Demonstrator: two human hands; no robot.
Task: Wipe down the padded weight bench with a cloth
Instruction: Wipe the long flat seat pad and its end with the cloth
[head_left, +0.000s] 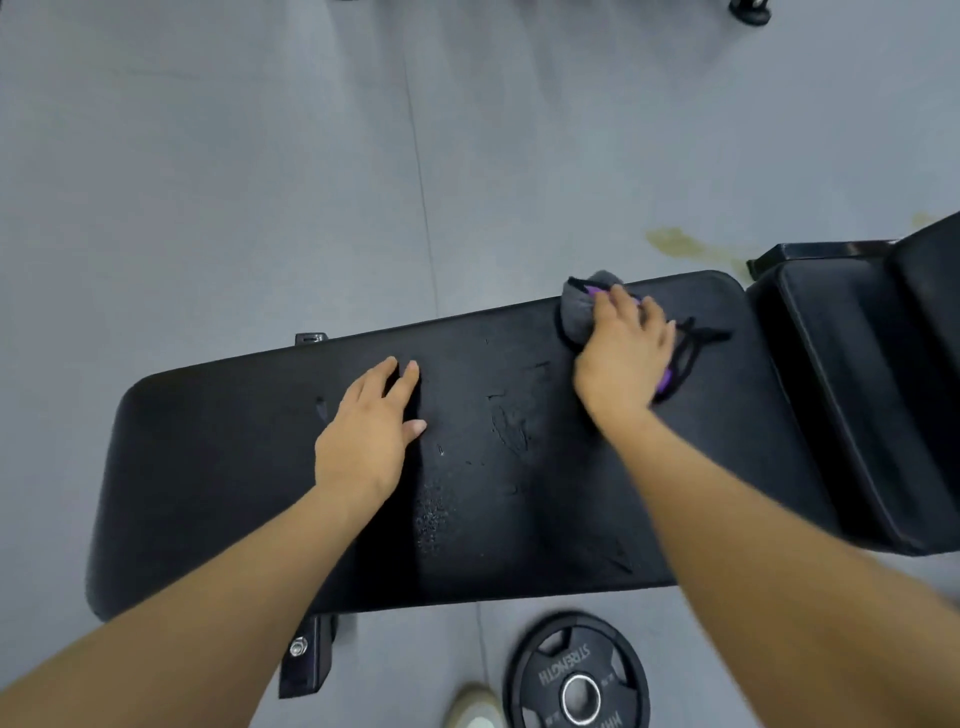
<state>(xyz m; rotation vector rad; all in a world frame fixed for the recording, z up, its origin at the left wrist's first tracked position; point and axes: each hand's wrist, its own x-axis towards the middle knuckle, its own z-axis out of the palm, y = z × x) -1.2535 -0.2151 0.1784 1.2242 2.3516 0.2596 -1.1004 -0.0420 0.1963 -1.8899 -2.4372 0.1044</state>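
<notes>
The black padded bench (218, 467) lies across the view, its long pad scuffed and flecked with droplets near the middle. My left hand (371, 426) rests flat on the pad left of centre, fingers straight. My right hand (623, 353) presses a grey and purple cloth (579, 306) with black edging onto the pad near its far right end. The fingers lie over the cloth, and most of it is hidden under the hand. A second black pad (852, 395), the seat section, adjoins the long pad on the right.
A black weight plate (576, 675) lies on the grey floor (208, 182) by the bench's near edge, beside a shoe tip (470, 706). A bench leg with a bolt (306, 654) sticks out below. A yellowish stain (685, 244) marks the floor behind the bench.
</notes>
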